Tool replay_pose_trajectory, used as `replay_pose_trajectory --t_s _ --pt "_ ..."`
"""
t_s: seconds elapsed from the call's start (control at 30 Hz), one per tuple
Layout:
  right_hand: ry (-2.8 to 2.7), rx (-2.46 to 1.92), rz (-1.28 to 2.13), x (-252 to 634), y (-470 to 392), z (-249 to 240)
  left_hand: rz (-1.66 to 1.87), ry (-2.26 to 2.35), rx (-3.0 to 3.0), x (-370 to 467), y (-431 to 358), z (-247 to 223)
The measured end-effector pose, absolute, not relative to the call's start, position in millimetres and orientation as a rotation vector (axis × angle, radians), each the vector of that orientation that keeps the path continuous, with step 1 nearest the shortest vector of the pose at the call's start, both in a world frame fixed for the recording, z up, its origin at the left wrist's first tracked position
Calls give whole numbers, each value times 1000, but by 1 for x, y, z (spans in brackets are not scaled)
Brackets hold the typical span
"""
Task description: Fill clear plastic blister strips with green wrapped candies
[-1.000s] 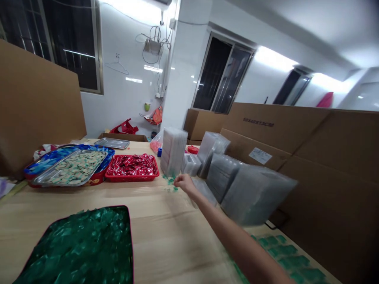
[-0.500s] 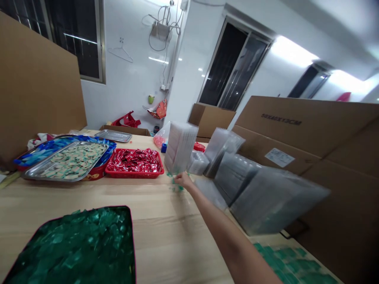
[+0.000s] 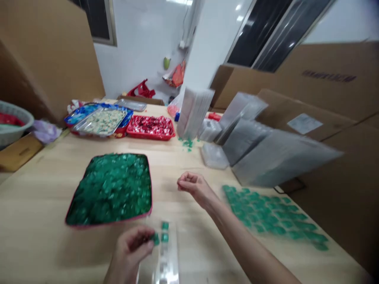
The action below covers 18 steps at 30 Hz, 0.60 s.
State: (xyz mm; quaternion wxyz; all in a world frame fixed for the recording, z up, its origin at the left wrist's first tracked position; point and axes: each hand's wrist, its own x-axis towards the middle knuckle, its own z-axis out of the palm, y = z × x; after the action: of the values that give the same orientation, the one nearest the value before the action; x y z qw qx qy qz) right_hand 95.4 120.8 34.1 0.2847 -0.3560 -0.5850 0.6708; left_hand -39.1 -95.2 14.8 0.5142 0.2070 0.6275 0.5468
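Observation:
My left hand (image 3: 130,252) is closed in a pinch on a small green packet (image 3: 155,238). It is over the left side of a clear plastic tray (image 3: 173,272) at the lower middle, with two green packets (image 3: 165,237) lying in its upper pockets. My right hand (image 3: 194,187) hovers above the wooden table, fingers curled together; whatever may be between them is too small to make out. Left of it stands a pink-rimmed bin (image 3: 151,185) heaped with green packets (image 3: 115,185).
Stacks of clear plastic trays (image 3: 194,114) stand at the back and right. Rows of filled green pieces (image 3: 266,217) lie at right beside a cardboard box (image 3: 331,98). Loose green bits (image 3: 187,144), a red tray (image 3: 151,137) and a metal tray (image 3: 85,128) sit farther back.
The view has tilted down. My right hand has drawn back from the loose green bits near the tall tray stack. My left hand and the clear tray have come into view.

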Motion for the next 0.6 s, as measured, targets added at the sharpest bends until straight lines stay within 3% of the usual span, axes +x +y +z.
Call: replay_pose_trajectory --t_s 0.23,0.6 --pt "-1567 -948 1981 132 -49 14 1448 1334 315 -6 -123 9" --pt "-1635 -1076 1759 141 -60 -5 1255 1538 809 4 -123 -2"
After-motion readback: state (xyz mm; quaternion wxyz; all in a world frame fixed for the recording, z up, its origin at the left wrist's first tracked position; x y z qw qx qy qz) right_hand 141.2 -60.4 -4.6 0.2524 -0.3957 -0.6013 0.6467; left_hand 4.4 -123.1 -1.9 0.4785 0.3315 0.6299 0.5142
